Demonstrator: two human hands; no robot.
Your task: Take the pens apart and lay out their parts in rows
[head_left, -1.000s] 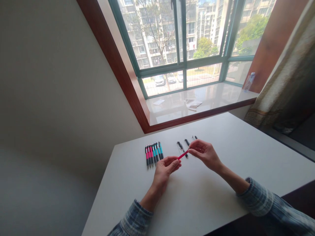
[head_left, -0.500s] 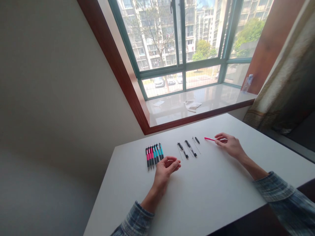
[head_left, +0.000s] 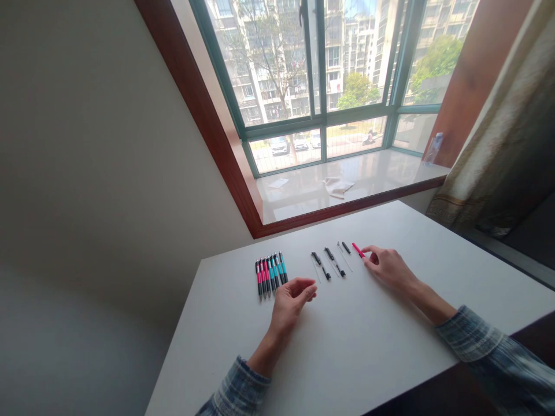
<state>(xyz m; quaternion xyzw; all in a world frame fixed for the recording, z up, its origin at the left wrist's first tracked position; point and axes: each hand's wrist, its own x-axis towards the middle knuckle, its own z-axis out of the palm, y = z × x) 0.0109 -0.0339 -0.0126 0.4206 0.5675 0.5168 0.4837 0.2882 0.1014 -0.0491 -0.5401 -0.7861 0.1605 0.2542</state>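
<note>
My right hand (head_left: pixel 387 265) pinches a pink pen barrel (head_left: pixel 357 249) by its dark near end, low over the white table. Beside it are the black pen parts (head_left: pixel 346 247) and thin refills (head_left: pixel 344 254) laid out in small groups. My left hand (head_left: pixel 291 300) rests near the row of pens, thumb and fingertips pressed together; whatever they may hold is too small to make out. Just behind that hand, several assembled pens (head_left: pixel 270 274) in pink and turquoise with black grips lie side by side, their lower right end partly covered by it.
The white table (head_left: pixel 347 346) stands against a window sill (head_left: pixel 299 202). On the sill lie a crumpled cloth (head_left: pixel 339 186) and a paper piece (head_left: pixel 278 183), with a clear bottle (head_left: pixel 433 149) at the right. A curtain (head_left: pixel 489 110) hangs at the right.
My right hand has moved left with the pink barrel, closer to the black parts, and the barrel has turned to a steeper slant. My left hand has stayed nearly still.
</note>
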